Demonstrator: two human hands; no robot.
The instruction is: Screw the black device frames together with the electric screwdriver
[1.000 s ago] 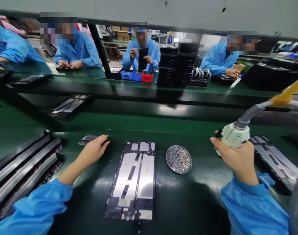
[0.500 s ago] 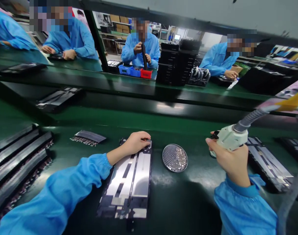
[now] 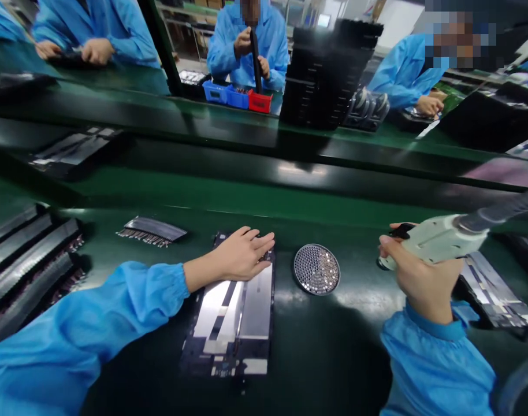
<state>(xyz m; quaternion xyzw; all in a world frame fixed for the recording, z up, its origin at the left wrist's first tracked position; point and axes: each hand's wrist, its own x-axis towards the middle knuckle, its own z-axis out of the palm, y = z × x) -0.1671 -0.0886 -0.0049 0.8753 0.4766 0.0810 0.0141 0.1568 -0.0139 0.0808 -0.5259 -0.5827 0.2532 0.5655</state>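
Note:
A dark rectangular panel [image 3: 233, 323] with silver plates lies flat on the green bench in front of me. My left hand [image 3: 242, 254] rests on its far end, fingers stretched out flat. My right hand [image 3: 420, 277] is wrapped round a pale electric screwdriver [image 3: 437, 238] with a grey hose, held tilted above the bench to the right. A round perforated dish of small screws [image 3: 316, 268] sits between the panel and my right hand.
Stacked long black trays [image 3: 25, 260] lie at the left, a small dark strip part [image 3: 153, 230] beyond the panel, another panel [image 3: 493, 292] at the right. Across the conveyor [image 3: 246, 185] stand black tray stacks [image 3: 328, 75], coloured bins [image 3: 238, 98] and several co-workers in blue.
My left hand came from the strip part at the left onto the panel's far end and flattened there. The screwdriver tipped lower in my right hand. The view tilted down.

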